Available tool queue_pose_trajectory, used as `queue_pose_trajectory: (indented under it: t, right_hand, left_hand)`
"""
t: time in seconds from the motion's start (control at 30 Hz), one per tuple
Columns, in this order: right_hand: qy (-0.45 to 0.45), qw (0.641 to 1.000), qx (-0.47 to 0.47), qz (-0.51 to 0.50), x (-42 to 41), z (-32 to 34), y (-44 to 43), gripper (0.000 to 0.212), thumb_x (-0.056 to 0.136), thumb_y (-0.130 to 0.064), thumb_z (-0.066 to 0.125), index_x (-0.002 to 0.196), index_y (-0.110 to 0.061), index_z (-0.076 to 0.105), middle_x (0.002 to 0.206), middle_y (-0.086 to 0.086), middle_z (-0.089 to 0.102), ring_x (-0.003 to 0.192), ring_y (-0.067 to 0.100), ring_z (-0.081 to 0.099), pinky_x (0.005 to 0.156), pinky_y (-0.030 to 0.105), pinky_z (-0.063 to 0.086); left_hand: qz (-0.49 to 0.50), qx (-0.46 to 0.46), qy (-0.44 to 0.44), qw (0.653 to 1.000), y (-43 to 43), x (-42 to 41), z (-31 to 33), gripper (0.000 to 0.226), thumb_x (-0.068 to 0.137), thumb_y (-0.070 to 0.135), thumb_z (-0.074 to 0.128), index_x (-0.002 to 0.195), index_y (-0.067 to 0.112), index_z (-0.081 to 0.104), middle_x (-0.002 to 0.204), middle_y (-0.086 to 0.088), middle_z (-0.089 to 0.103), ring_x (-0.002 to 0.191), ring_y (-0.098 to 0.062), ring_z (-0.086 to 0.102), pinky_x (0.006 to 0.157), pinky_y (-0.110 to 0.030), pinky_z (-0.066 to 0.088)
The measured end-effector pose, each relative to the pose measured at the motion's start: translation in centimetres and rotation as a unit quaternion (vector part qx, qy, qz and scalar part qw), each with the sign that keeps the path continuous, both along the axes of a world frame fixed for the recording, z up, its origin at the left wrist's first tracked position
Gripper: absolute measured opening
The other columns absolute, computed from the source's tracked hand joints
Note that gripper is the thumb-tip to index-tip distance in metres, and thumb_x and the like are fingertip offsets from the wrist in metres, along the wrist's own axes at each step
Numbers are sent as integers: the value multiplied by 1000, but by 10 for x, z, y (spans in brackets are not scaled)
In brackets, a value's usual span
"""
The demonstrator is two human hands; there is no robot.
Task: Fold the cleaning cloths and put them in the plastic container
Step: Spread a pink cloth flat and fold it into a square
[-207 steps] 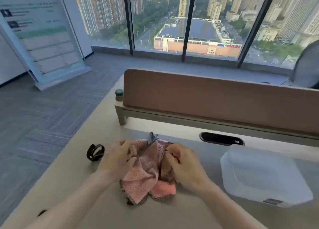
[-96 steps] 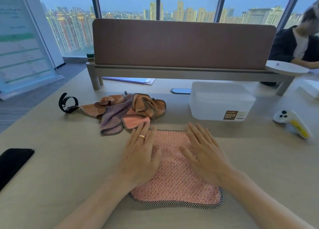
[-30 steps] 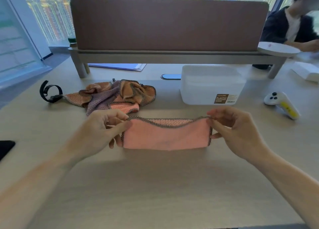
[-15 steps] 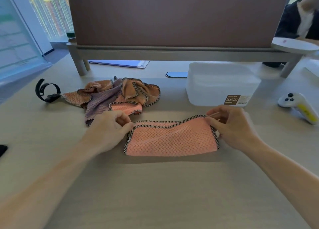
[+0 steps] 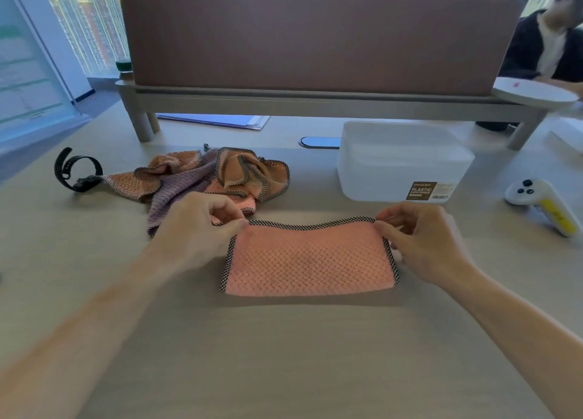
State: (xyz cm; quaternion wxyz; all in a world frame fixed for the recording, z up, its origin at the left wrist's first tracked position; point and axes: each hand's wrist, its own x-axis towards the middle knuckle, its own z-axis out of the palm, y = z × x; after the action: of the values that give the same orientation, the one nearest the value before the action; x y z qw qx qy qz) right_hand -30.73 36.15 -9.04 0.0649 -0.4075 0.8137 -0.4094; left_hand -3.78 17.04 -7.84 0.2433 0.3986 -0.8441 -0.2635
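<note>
Pinch at each far corner of the folded pink cloth [image 5: 309, 261]: left hand [image 5: 195, 229] with fingers curled on the far left corner, right hand [image 5: 422, 238] likewise on the far right. Lies between both hands, mid-table [image 5: 284, 355]. Toward the far edge, heap of unfolded cloths [image 5: 202, 179] behind the left hand, plastic container [image 5: 400, 160] behind the right.

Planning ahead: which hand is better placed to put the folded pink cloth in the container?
Probably right: the right hand pinches the pink textured cloth at the corner nearest the translucent plastic container; the left hand is farther.
</note>
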Motion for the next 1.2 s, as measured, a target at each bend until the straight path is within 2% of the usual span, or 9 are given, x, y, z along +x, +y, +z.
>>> queue_pose_trajectory:
  t: [0.3, 0.4, 0.5, 0.67, 0.87, 0.97, 1.03, 1.13, 1.2]
  right_hand:
    - [39, 997, 62, -13, -3, -14, -8, 10, 83, -25, 81, 84, -30, 72, 78, -16, 71, 68, -2, 63, 62, 12, 43]
    - [125, 990, 61, -13, 5, -4, -9, 24, 87, -31, 75, 109, -27, 68, 104, -14, 68, 83, 6, 63, 79, 27, 53]
    - [228, 970, 58, 59, 45, 3, -23, 44, 97, -43, 53, 136, -23, 55, 140, -5, 55, 126, 19, 52, 106, 41, 44]
    - [231, 930, 236, 159, 81, -36, -25, 84, 89, -62, -3, 162, -22, 9, 170, -5, 8, 156, 12, 2, 126, 32, 2]
    - [212, 926, 289, 123, 65, -32, -3, 82, 97, -65, 6, 160, -16, -13, 169, -2, -13, 154, 10, -15, 125, 31, -10]
    - [198, 929, 293, 108, 65, -31, -1, 83, 98, -65, 10, 159, -15, -13, 169, 0, -14, 154, 12, -15, 125, 31, -9]
    - [197, 928, 298, 108, 65, -31, -1, 85, 96, -67, 9, 159, -14, -13, 169, 1, -14, 154, 12, -15, 126, 33, -8]
    - [194, 929, 296, 107, 67, -30, -2, 89, 91, -70, 2, 159, -14, -13, 169, 1, -14, 154, 12, -15, 126, 33, -8]
    - [196, 928, 297, 106, 66, -31, -2, 91, 89, -71, 0, 159, -14, -13, 169, 0, -13, 155, 12, -14, 125, 33, -9]
  left_hand:
    - [16, -28, -76, 997, -11, -10, -17, 9, 85, 31, 78, 79, 32, 72, 82, 16, 70, 82, -2, 65, 77, -29, 53]
    - [15, -140, -61, 988, 7, -14, -13, 14, 91, 36, 69, 104, 32, 68, 106, 14, 66, 96, -9, 62, 85, -32, 51]
    - [-104, -193, -77, 973, 46, -36, -18, 44, 98, 43, 48, 137, 27, 56, 137, 6, 58, 125, -18, 53, 107, -37, 42]
    - [-151, -143, -238, 949, 60, -50, -49, 75, 94, 59, 8, 163, 28, 10, 170, 7, 12, 157, -12, 7, 125, -29, 0]
    - [-142, -101, -287, 942, 38, -22, -39, 79, 92, 64, 0, 162, 28, -7, 170, 12, -8, 155, -5, -10, 124, -30, -9]
    - [-86, -116, -266, 953, 25, -10, -32, 81, 88, 71, 9, 156, 31, 27, 163, 9, 28, 150, -13, 25, 123, -34, 18]
    - [-68, -112, -239, 962, 15, -14, -22, 53, 91, 66, 42, 124, 27, 54, 129, 7, 55, 121, -16, 50, 101, -32, 40]
    - [-95, 3, -231, 968, -3, -27, 0, 26, 86, 44, 73, 85, 21, 61, 92, 4, 60, 89, -18, 56, 70, -30, 40]
    - [-109, 91, -236, 961, -15, -29, 7, 26, 82, 39, 78, 83, 17, 64, 92, -1, 67, 91, -23, 62, 71, -29, 42]
